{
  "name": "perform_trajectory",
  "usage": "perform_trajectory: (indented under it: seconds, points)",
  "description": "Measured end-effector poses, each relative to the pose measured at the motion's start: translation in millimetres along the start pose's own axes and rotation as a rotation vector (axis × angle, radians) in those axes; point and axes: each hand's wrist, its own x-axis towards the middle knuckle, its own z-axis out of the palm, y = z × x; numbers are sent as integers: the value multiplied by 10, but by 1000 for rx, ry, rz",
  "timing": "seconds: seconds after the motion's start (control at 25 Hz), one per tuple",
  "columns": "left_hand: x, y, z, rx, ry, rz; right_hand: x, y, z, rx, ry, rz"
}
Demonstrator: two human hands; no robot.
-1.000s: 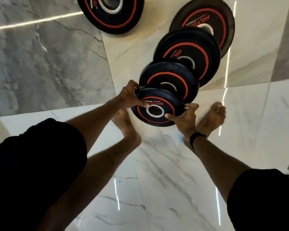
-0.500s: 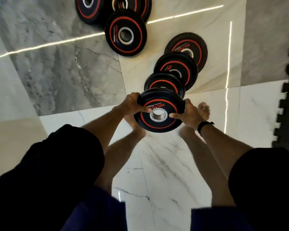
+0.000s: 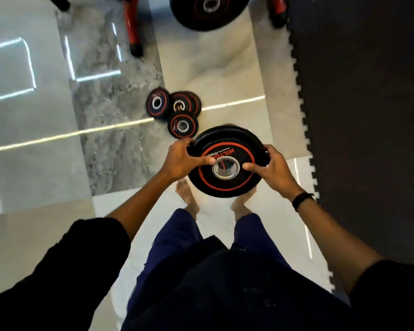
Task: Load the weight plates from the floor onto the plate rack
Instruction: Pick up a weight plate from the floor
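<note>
Left grip (image 3: 181, 158) and right grip (image 3: 271, 169) both clasping a black weight plate (image 3: 227, 187) by opposite edges, above floor (image 3: 213, 68) with smaller plates (image 3: 177, 111).

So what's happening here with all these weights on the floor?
A person stands barefoot holding a black weight plate flat in front of them, the left hand and right hand gripping opposite edges. Three or four smaller plates lie clustered on the tiled floor ahead. A bigger plate sits further off between red legs, probably the rack.

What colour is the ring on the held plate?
Red, on the black weight plate, clearest in the head view.
</note>
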Motion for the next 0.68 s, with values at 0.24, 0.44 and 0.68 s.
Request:
perform_trajectory:
  seconds: [0.24,0.44,0.68]
  points:
    - [-603,1207,-571,-57,274,298,-470,-1267,-588,-2,125,-408]
    - [-775,1983,-999,-117,516,464,-376,-2238,-1001,-41,107,-705]
    - [-618,2294,-1417,-228,668,510,8,-3109,-1101,-135,34,-849]
